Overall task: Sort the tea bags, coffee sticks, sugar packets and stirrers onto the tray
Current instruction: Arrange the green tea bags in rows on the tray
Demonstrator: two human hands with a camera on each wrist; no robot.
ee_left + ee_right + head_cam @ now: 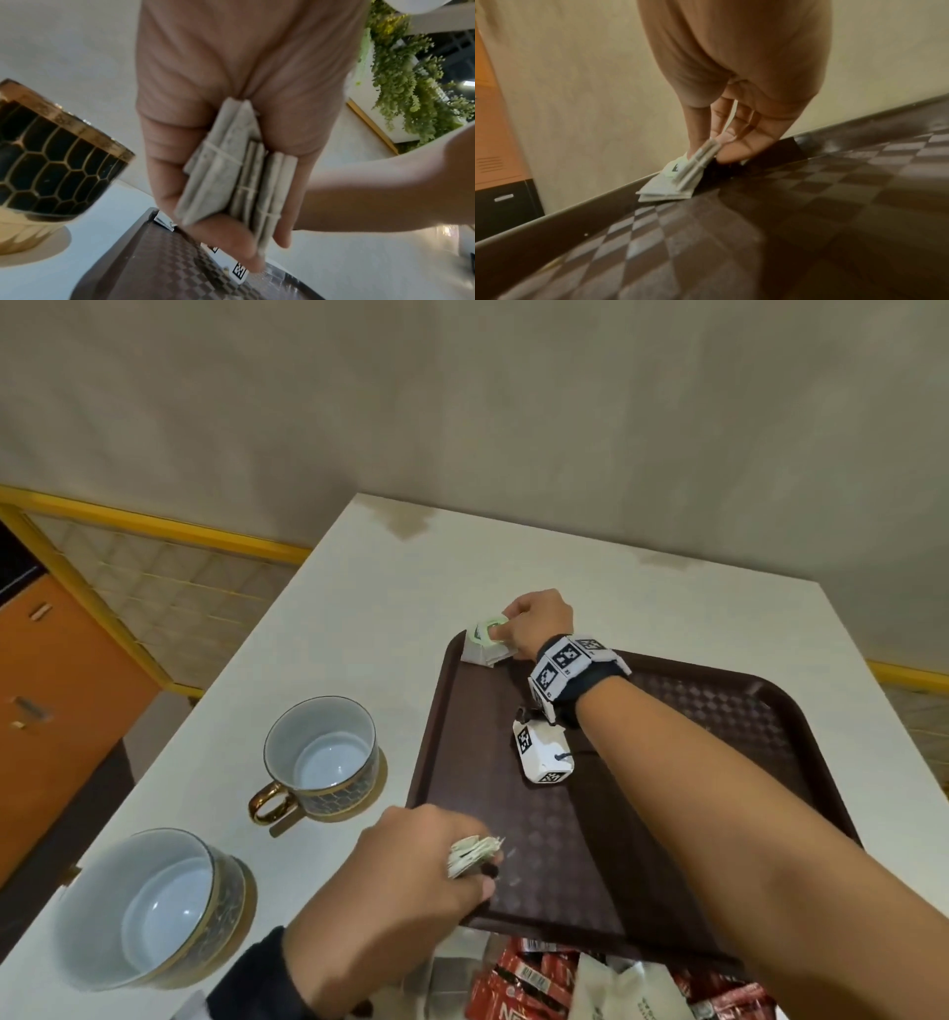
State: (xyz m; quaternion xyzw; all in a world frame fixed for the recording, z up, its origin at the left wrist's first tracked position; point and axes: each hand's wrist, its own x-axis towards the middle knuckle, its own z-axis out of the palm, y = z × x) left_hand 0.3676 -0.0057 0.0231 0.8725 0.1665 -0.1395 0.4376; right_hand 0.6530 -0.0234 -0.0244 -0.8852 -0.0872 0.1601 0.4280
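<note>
1. The right hand is reaching to the far left corner of the brown tray, where its fingers are pinching a small stack of tea bags; the stack's lower edges are touching the tray floor beside the rim, so it is judged as being set down there.
2. The left hand is hovering over the tray's near left corner, its fingers curled around a second bundle of tea bags, with strings wrapped across the packets.
3. A heap of red coffee sticks and white packets is lying on the desk at its near edge, just outside the tray; whether stirrers are among them cannot be told.
4. Two cups are standing on the desk along the tray's left side.
5. Progress is judged early: only tea bags are reaching the tray, and the rest of its floor is lying bare; the coffee sticks, sugar packets and stirrers are awaiting sorting.
</note>
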